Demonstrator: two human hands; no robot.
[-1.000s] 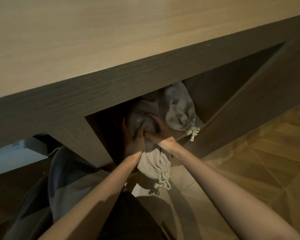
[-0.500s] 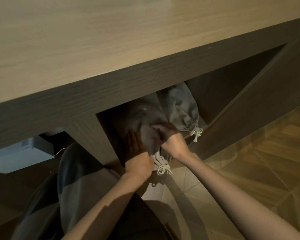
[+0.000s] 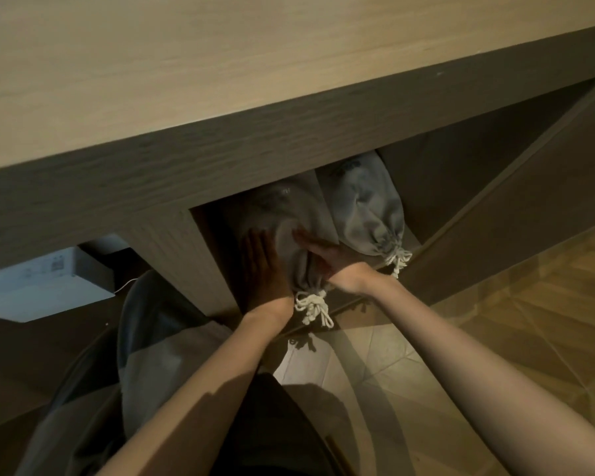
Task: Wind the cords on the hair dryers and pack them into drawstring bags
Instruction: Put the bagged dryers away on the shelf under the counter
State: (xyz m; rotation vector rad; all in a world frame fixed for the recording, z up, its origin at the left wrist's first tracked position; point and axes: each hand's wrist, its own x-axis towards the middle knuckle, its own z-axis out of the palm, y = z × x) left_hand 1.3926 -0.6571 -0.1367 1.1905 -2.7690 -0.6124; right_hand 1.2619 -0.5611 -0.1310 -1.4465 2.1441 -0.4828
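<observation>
Both hands have flattened. The left hand [image 3: 261, 269] and right hand [image 3: 330, 266], fingers straight and gripping nothing, press either side of the tied grey cloth drawstring bag [image 3: 289, 214], which has slid deeper into the wooden shelf opening [image 3: 443, 187]. A second tied grey cloth bag [image 3: 361, 207] lies just right of the right hand. Stowing looks nearly finished.

I see warm light on the pale wooden tabletop [image 3: 186, 63]; the open shelf [image 3: 443, 173] under it lies in deep shadow, its two grey cloth drawstring bags [image 3: 361, 207] soft and murky.
</observation>
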